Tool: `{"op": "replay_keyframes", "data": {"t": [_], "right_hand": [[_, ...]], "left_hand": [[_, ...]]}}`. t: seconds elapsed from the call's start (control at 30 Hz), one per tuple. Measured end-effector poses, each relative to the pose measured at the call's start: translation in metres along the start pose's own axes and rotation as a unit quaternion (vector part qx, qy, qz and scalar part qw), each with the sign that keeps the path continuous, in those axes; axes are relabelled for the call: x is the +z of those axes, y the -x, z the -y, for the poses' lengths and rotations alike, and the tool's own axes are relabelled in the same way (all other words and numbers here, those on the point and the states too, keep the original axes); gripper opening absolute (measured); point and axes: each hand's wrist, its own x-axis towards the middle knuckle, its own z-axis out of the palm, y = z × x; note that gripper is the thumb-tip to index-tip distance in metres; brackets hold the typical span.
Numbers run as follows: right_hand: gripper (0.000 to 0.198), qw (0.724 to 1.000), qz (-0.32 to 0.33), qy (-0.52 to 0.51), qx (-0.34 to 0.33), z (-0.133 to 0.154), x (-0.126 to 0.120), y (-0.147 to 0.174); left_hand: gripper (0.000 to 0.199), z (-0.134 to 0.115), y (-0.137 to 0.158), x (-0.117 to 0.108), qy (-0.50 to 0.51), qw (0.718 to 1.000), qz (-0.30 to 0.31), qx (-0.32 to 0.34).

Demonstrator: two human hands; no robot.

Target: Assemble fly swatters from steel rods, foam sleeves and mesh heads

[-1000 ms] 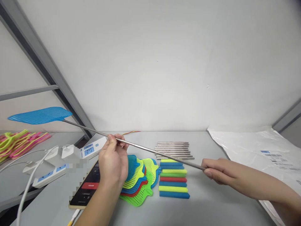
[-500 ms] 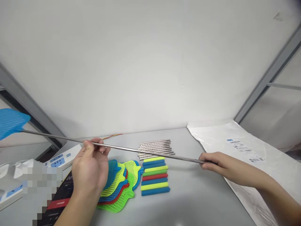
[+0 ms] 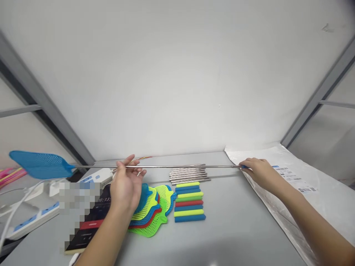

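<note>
A long fly swatter with a blue perforated head [image 3: 41, 164] and a thin metal rod [image 3: 158, 166] lies almost level across my view. My left hand [image 3: 124, 190] holds the rod near the head, thumb on the near side and fingers loosely behind it. At the far right end my right hand [image 3: 259, 173] is closed round the blue handle, most of which is hidden. Below the rod are a pile of loose swatter heads [image 3: 149, 227] in green, yellow, blue and red, several coloured handles [image 3: 190, 218] in a column, and a bundle of metal rods [image 3: 190, 175].
White power strips [image 3: 36, 218] with plugs and cables stand at the left. A phone with a dark screen [image 3: 97, 214] is beside my left forearm, partly pixelated. A white plastic bag [image 3: 294, 207] covers the table's right side. The pale wall [image 3: 177, 92] rises behind.
The fly swatter has turned from slanting down to the right to nearly level, and its whole blue head is now in view. Both hands stay on it; the camera view has shifted left.
</note>
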Motion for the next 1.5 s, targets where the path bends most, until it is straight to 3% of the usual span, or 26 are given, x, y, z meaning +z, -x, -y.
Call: {"op": "replay_keyframes", "data": {"t": [0.2,0.33,0.43,0.57,1.0,1.27,1.5], "right_hand": [[0.024,0.997,-0.07,-0.015,0.031,-0.014,0.028,-0.016],[0.024,0.987,-0.126,-0.038,0.094,-0.022,0.042,-0.013],[0.027,0.979,-0.143,-0.071,0.128,-0.026,0.047,-0.011],[0.027,0.975,-0.157,-0.094,0.124,-0.025,0.048,-0.009],[0.022,0.979,-0.154,-0.109,0.08,-0.019,0.045,-0.004],[0.025,0.978,-0.119,-0.133,0.112,-0.023,0.037,-0.001],[0.023,0.974,-0.131,-0.107,0.151,-0.05,0.036,0.002]], "left_hand": [[0.032,0.005,0.006,-0.002,-0.012,0.998,0.057,0.027],[0.025,0.008,0.01,-0.004,-0.001,0.998,0.047,0.036],[0.023,0.01,0.012,-0.004,-0.005,0.997,0.061,0.056],[0.025,0.01,0.011,-0.004,-0.024,0.995,0.067,0.063],[0.029,0.007,0.011,-0.002,-0.088,0.991,0.066,0.081],[0.033,0.004,0.013,-0.003,-0.112,0.987,0.085,0.075],[0.04,-0.025,-0.017,-0.019,-0.006,0.992,-0.004,0.124]]}}
